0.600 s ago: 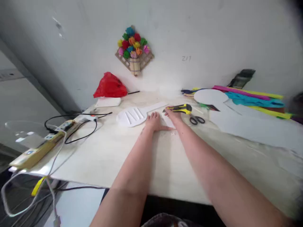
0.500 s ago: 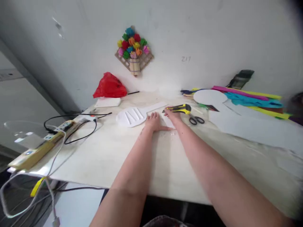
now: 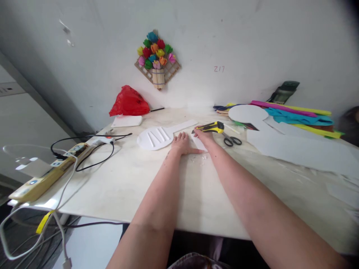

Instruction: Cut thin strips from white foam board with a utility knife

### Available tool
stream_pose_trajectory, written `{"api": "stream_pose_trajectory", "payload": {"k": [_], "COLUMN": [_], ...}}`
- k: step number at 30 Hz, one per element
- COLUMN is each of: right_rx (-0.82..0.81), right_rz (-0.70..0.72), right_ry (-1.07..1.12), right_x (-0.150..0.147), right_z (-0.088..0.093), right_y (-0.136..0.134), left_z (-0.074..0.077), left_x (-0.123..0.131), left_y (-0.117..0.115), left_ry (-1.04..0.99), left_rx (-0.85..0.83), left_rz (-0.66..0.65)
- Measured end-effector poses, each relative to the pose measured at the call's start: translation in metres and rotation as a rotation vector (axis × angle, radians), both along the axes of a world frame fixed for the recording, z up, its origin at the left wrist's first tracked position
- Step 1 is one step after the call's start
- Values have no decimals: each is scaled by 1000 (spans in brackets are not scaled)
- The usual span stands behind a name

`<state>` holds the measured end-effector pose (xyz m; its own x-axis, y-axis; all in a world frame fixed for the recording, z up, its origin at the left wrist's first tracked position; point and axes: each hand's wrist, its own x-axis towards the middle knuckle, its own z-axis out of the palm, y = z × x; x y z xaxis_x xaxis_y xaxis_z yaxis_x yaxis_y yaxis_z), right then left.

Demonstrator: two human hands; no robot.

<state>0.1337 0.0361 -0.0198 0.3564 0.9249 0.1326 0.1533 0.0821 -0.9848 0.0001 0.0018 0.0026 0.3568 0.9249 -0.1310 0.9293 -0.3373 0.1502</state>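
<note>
- Pale bench (image 3: 126,186), white wall behind.
- Left hand (image 3: 182,144) flat, released, just left of the yellow knife (image 3: 213,128).
- Right hand (image 3: 204,136) touches the knife; grip unclear.
- Cutting looks in hand; next needs a firm grasp.

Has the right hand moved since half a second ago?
No. The right hand keeps its spot beside the yellow utility knife, left of the scissors.
</note>
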Motion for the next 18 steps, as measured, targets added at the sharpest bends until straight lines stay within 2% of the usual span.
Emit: {"api": "stream_pose_trajectory", "payload": {"k": [10, 18], "right_rx": [8, 2], "right_rz": [-5, -5], "right_ry": [3, -33], "right_x": [1, 1], "right_z": [0, -1], "right_y": [0, 3], "left_z": [-4, 1], "left_x": [-1, 0], "left_y": [4, 0], "left_ry": [7, -1], "left_rx": [10, -6], "left_rz": [-17, -8]}}
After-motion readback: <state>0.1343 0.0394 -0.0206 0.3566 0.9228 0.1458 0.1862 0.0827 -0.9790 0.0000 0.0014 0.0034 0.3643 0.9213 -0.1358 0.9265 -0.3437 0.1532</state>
